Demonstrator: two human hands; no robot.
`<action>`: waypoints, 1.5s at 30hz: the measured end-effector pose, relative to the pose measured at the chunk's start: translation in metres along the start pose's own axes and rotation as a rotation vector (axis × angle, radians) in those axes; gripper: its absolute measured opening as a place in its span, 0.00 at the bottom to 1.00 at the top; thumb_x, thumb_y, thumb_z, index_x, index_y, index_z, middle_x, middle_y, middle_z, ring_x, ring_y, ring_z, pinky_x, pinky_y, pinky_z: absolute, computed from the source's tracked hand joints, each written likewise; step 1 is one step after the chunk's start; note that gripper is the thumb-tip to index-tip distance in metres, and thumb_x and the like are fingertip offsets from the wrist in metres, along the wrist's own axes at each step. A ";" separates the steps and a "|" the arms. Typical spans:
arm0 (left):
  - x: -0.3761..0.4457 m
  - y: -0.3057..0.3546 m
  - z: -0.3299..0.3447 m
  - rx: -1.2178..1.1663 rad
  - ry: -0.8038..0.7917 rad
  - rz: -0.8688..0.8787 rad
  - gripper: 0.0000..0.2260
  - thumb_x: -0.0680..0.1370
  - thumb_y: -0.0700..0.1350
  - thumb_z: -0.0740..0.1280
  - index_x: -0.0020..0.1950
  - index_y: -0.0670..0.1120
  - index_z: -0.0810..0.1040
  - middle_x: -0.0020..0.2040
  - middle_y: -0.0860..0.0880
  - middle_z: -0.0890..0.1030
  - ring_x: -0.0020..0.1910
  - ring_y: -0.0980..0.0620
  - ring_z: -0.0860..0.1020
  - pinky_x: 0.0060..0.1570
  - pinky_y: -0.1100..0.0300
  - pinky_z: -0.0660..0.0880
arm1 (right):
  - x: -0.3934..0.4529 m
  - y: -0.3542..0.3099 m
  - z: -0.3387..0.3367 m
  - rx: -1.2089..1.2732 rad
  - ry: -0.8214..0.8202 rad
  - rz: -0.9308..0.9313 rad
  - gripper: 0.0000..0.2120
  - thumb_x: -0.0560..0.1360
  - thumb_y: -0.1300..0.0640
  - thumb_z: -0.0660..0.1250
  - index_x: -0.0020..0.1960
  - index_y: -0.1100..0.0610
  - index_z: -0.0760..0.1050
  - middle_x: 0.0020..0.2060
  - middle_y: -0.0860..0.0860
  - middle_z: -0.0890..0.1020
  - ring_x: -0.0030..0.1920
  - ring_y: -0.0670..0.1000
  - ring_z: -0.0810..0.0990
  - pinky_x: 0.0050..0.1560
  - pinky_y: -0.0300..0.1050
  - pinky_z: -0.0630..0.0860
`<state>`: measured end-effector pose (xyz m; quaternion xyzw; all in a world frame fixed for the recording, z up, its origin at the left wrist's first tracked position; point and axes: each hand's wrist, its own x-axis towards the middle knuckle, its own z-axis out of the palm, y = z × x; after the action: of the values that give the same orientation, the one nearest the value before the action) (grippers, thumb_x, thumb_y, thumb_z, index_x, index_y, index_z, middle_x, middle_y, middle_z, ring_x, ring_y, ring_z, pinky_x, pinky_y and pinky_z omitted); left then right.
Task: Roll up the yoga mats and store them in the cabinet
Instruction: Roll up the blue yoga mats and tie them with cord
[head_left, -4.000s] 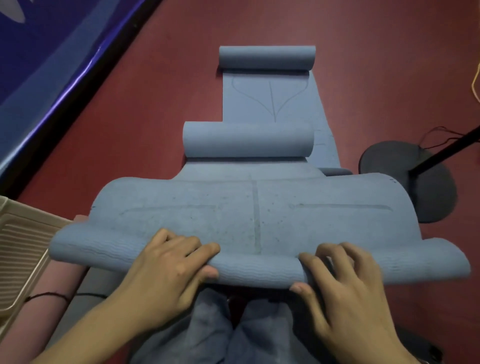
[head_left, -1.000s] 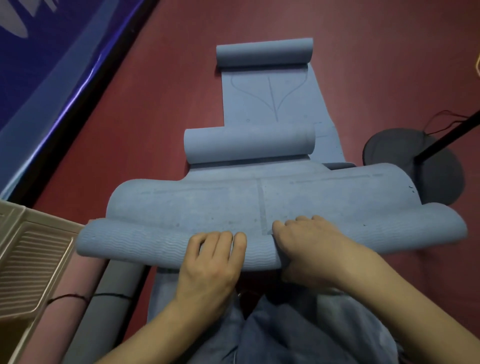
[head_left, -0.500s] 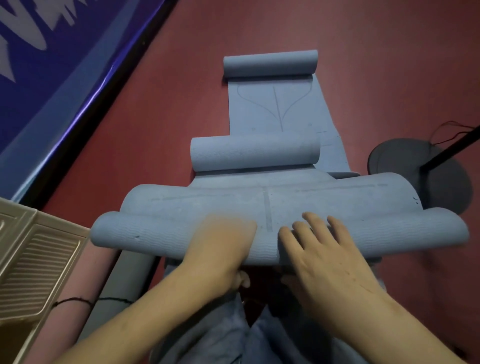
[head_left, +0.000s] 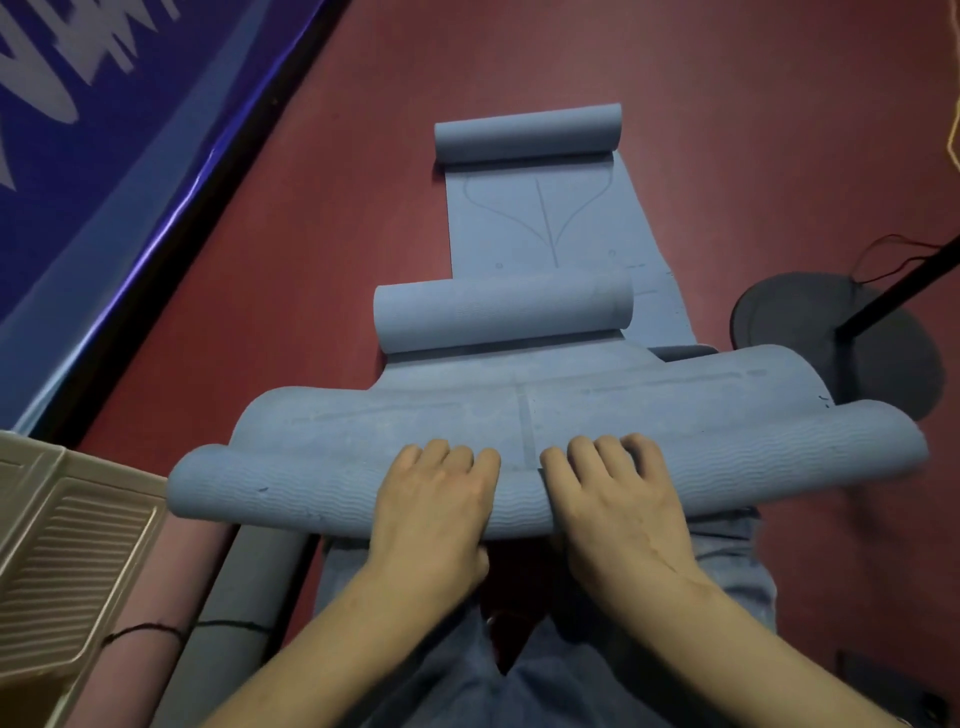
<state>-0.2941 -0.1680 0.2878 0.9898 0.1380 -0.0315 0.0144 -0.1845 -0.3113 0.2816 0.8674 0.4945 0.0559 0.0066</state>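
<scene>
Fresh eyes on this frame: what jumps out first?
Both hands, left hand and right hand, press side by side on the near roll of a blue yoga mat bottom centre. Beyond it on the red floor lie two more blue rolls: the middle roll and the far roll.

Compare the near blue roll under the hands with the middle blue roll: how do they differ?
The near roll is gripped by the left hand and right hand; the middle roll is untouched. The near roll bows in the middle, with its ends raised; the middle roll lies straight. Both are blue mats only partly rolled.
</scene>
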 end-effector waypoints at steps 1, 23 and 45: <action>0.001 0.001 0.001 0.000 0.035 -0.015 0.26 0.49 0.41 0.74 0.40 0.51 0.65 0.35 0.51 0.73 0.38 0.47 0.71 0.39 0.56 0.58 | 0.002 0.002 -0.001 0.015 -0.028 -0.009 0.22 0.55 0.59 0.75 0.47 0.57 0.74 0.38 0.54 0.73 0.39 0.59 0.73 0.52 0.58 0.71; 0.008 -0.011 -0.002 0.012 0.217 -0.074 0.27 0.54 0.43 0.79 0.51 0.42 0.79 0.39 0.45 0.76 0.38 0.41 0.75 0.46 0.50 0.67 | 0.121 0.031 -0.059 0.358 -1.089 -0.137 0.27 0.63 0.60 0.80 0.60 0.56 0.77 0.54 0.53 0.82 0.54 0.55 0.81 0.60 0.53 0.79; 0.088 -0.039 -0.042 -0.001 -0.302 0.028 0.22 0.64 0.58 0.76 0.49 0.51 0.72 0.47 0.50 0.80 0.44 0.47 0.76 0.39 0.55 0.67 | 0.077 0.040 -0.025 0.087 -0.270 -0.103 0.25 0.67 0.48 0.73 0.57 0.50 0.64 0.51 0.51 0.74 0.52 0.56 0.75 0.47 0.50 0.60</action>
<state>-0.2175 -0.1047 0.3230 0.9756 0.1207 -0.1797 0.0358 -0.1144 -0.2667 0.3161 0.8400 0.5348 -0.0834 0.0384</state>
